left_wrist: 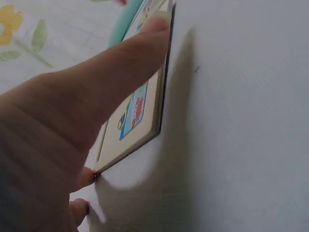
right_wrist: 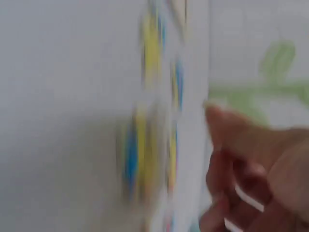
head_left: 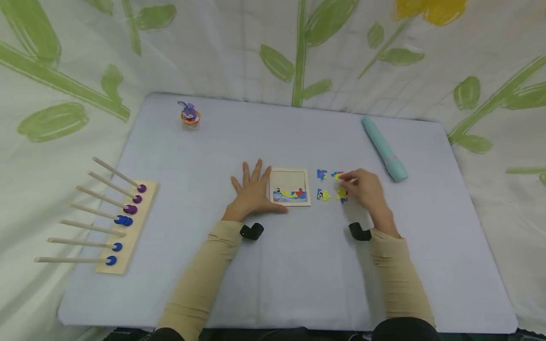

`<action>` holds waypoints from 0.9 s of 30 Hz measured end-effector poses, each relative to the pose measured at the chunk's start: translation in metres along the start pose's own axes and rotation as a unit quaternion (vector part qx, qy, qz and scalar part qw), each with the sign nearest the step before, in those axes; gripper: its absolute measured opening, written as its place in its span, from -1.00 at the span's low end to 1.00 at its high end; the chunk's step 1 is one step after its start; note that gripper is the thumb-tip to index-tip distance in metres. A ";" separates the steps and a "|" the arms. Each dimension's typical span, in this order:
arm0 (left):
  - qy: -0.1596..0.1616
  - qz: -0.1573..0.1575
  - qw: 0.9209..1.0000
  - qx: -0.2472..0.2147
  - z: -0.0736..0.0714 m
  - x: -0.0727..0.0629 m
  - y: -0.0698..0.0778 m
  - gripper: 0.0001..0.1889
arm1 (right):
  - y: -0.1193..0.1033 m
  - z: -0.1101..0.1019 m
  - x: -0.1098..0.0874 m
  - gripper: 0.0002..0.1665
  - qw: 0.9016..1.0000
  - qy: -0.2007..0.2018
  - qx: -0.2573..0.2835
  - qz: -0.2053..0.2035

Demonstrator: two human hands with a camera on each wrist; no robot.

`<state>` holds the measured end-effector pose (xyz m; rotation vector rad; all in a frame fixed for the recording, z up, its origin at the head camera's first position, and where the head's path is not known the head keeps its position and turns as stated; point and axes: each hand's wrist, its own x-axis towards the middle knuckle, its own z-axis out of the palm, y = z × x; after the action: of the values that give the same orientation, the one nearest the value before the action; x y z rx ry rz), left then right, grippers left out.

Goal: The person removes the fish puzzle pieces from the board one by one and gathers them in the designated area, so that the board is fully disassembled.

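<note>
A small square wooden puzzle tray (head_left: 309, 189) lies on the table, its bottom strip filled with colourful picture pieces (head_left: 292, 194). My left hand (head_left: 254, 195) spreads its fingers along the tray's left side, with the thumb by the lower edge. In the left wrist view, the thumb (left_wrist: 125, 63) crosses over the tray's border and a fingertip meets its corner. My right hand (head_left: 366, 192) hovers over loose jigsaw pieces, fingers loosely bent. Its fingertips overlap the upper right piece (head_left: 337, 175) in the head view. The blurred right wrist view shows nothing between thumb and fingers.
Other loose pieces, such as a blue one (head_left: 321, 174), lie right of the tray. A wooden peg board (head_left: 142, 222) with purple and blue beads stands at left. A purple toy in an orange cup (head_left: 190, 116) sits at the back. A mint-green cylinder (head_left: 384, 149) lies back right.
</note>
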<state>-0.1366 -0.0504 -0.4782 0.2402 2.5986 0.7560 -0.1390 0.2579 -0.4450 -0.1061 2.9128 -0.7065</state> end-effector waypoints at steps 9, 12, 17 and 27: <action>0.010 0.036 0.999 -0.012 0.003 0.001 -0.004 0.32 | -0.102 0.068 0.017 -0.57 0.988 -0.088 -0.017 -0.129; 0.016 0.036 0.999 -0.016 0.004 0.001 -0.004 0.31 | -0.108 0.070 0.018 -0.59 0.988 -0.101 -0.033 -0.113; 0.027 0.033 0.999 -0.018 0.003 0.001 -0.007 0.31 | -0.111 0.072 0.020 -0.61 0.987 -0.109 -0.006 -0.114; 0.032 0.029 0.999 -0.020 0.002 -0.002 -0.011 0.31 | -0.116 0.075 0.017 -0.58 0.989 -0.122 0.045 -0.077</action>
<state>-0.1345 -0.0594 -0.4855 0.2842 2.6439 0.8469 -0.1402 0.1194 -0.4597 -0.3832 2.6555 -0.7850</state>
